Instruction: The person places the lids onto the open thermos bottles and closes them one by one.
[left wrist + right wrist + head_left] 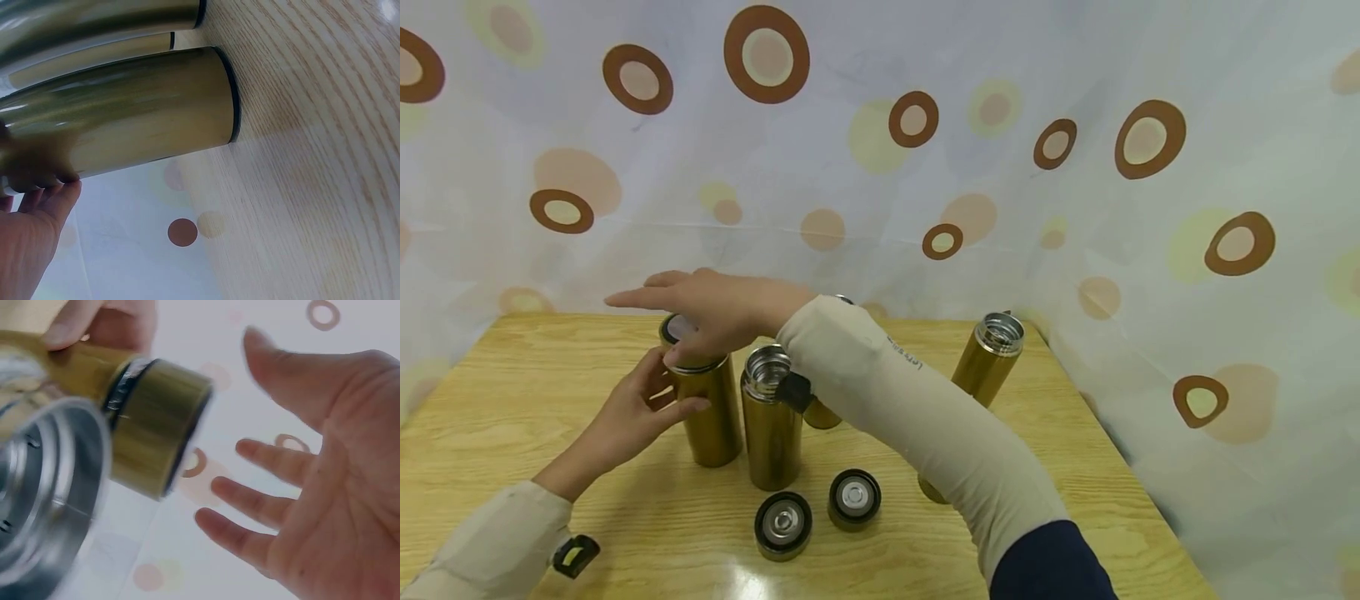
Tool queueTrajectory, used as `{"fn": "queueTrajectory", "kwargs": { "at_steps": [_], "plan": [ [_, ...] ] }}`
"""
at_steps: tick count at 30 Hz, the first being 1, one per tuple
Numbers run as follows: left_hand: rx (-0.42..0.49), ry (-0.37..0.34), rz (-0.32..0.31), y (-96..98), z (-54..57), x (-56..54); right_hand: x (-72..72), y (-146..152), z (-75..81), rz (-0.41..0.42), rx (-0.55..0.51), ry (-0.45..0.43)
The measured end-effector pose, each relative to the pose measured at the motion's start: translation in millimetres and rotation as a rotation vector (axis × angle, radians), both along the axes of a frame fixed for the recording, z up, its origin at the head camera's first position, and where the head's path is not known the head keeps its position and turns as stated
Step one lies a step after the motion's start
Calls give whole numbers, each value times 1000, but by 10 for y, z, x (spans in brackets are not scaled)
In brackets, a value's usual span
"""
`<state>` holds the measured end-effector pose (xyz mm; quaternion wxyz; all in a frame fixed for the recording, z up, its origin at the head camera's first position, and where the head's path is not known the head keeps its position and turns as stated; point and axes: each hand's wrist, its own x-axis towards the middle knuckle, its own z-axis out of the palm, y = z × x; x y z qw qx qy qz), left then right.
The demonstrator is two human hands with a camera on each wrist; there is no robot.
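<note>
A gold flask (709,417) with its lid (159,425) on stands upright at the left of the group. My left hand (632,408) grips it around the upper body, thumb on the near side. Over the lid hovers my right hand (722,312), fingers spread and holding nothing. In the right wrist view, a gap shows between these fingers and the lid, and a silvery band is visible just below the lid. Close beside the gripped flask stands a lidless gold flask (773,442), its steel mouth (56,500) large in the right wrist view.
Two loose lids, one lid (783,523) and another lid (854,497), lie with their inner sides up on the wooden table (647,533). Another gold flask (822,415) is mostly hidden behind my right arm. An uncapped flask (985,367) stands at the right. A patterned curtain (865,192) hangs behind.
</note>
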<state>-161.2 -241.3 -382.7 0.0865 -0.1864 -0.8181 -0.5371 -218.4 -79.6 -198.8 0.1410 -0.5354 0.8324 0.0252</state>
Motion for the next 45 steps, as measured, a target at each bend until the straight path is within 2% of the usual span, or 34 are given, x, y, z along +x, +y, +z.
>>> {"fn": "queueTrajectory", "kwargs": {
  "at_steps": [3, 9, 16, 26, 34, 40, 45],
  "plan": [
    [-2, 9, 8, -4, -6, 7, 7, 0, 41, 20, 17, 3],
    [1, 7, 19, -7, 8, 7, 20, -26, 30, -9, 93, 37],
    [16, 17, 0, 0, 10, 10, -11, -36, -23, 48, 71, 14],
    [20, 19, -5, -8, 1, -5, -10, -53, -45, 15, 81, 69],
    [13, 27, -9, -18, -10, -1, 34, -92, -43, 24, 92, 160],
    [10, 29, -5, -20, -18, 0, 31, -105, -64, -35, 105, 157],
    [7, 34, 1, -23, -19, 0, 28, -130, -75, -54, 86, 188]
  ]
}}
